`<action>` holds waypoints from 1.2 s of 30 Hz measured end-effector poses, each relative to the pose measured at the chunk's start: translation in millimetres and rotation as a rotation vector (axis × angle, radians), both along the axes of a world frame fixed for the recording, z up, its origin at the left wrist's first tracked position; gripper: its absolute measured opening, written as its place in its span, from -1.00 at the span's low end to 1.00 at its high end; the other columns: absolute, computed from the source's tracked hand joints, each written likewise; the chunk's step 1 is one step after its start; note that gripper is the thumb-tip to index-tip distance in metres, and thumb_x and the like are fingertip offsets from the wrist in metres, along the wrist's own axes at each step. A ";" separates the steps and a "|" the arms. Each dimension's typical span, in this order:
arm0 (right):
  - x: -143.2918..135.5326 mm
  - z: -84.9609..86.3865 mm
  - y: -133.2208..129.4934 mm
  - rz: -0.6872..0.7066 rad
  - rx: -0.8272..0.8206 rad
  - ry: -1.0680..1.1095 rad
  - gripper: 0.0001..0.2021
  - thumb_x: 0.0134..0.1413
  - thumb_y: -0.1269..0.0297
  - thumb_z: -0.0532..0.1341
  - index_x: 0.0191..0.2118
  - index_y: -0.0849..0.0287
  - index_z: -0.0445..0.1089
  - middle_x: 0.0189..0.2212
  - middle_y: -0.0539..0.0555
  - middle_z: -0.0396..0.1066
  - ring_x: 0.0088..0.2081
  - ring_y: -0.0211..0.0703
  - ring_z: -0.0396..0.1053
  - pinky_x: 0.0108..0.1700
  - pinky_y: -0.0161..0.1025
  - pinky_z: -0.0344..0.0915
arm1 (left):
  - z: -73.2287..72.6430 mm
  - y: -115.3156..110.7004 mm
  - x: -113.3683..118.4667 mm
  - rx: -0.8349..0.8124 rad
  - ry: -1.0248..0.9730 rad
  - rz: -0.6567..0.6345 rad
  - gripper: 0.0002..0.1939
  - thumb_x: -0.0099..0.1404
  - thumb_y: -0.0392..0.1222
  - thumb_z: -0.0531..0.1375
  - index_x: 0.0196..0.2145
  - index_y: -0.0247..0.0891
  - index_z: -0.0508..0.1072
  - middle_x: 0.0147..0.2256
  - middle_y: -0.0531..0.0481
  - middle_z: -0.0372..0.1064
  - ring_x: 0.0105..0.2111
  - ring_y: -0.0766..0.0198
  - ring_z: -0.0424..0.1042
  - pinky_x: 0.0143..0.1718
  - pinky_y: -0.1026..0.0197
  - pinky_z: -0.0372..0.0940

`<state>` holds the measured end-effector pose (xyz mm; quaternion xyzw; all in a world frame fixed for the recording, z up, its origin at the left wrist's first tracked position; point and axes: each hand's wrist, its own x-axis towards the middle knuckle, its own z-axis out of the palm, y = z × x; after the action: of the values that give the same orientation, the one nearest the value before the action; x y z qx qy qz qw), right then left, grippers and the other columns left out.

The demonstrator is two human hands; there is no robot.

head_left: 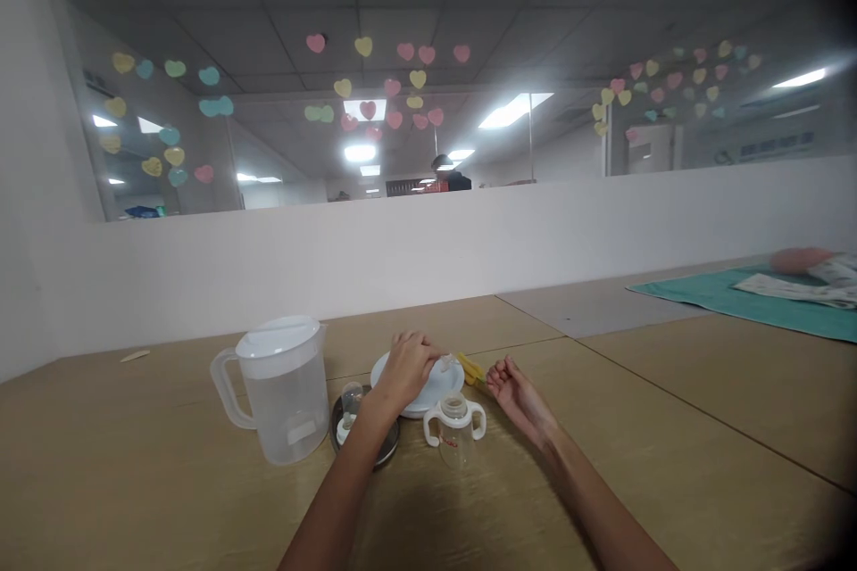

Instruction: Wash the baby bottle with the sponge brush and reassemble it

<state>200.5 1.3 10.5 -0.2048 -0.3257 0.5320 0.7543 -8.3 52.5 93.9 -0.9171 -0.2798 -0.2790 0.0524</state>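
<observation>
My left hand (405,368) is over a pale blue-white plate (442,391), palm down, its fingers closed around a small clear piece (446,362) whose kind I cannot make out. To the right, my right hand (514,393) is turned palm up with curled fingers. A yellow slender-looking object (470,368) reaches from its fingertips toward the plate; its exact kind is unclear. In front of the plate stands an uncapped clear baby bottle (456,442) with two white handles. A dark round dish (385,455), partly behind my left forearm, holds a white-ringed bottle nipple part (346,426) and a clear dome cap (352,397).
A translucent lidded pitcher (287,397) stands at the left on the wooden table (656,455). A small flat wooden piece (135,356) lies near the white wall (220,277). At the far right, a teal cloth (710,294) bears a patterned cloth and a pinkish object (800,260).
</observation>
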 end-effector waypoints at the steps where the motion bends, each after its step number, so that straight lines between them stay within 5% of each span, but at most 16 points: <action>1: 0.1 0.0 -0.1 -0.001 0.003 0.002 -0.81 -0.06 0.22 0.29 -0.53 0.18 0.35 -0.58 -0.06 0.32 -0.50 -0.36 0.30 -0.39 -0.38 0.32 | 0.0 -0.3 0.0 -0.025 -0.016 -0.017 -0.72 0.32 -0.20 0.01 -0.13 -0.03 0.46 -0.25 -0.03 0.36 -0.17 0.19 0.25 -0.09 0.11 0.10; 7: -2.1 1.1 1.5 -0.015 0.014 0.074 -0.88 -0.05 0.28 0.29 -0.49 0.18 0.38 -0.53 -0.03 0.37 -0.46 -0.34 0.35 -0.35 -0.38 0.36 | 0.2 -0.9 -1.2 -0.182 -0.204 -0.118 -0.73 0.31 -0.16 0.01 -0.17 -0.23 0.47 -0.21 -0.05 0.42 -0.20 0.25 0.34 -0.10 0.20 0.20; 16: 0.6 2.2 0.3 0.021 -0.027 0.179 -0.91 -0.03 0.33 0.28 -0.47 0.16 0.37 -0.52 -0.04 0.37 -0.42 -0.35 0.35 -0.32 -0.40 0.38 | -2.7 -5.2 9.3 -0.243 -0.338 -0.108 -0.77 0.24 -0.23 0.07 -0.19 -0.28 0.46 -0.23 -0.05 0.47 -0.26 0.27 0.41 -0.15 0.21 0.27; 36: 6.2 -2.0 5.9 -0.042 -0.008 0.089 -0.87 -0.02 0.31 0.27 -0.51 0.17 0.36 -0.58 -0.03 0.34 -0.50 -0.34 0.31 -0.39 -0.39 0.36 | 5.4 -14.9 8.1 -0.148 -0.268 -0.095 -0.78 0.27 -0.24 0.05 -0.25 -0.24 0.48 -0.30 -0.03 0.42 -0.29 0.27 0.36 -0.17 0.21 0.23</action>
<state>206.6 7.2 8.5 -0.1909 -0.2854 0.5259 0.7782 -0.2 37.6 99.3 -0.8853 -0.2604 -0.3795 -0.0665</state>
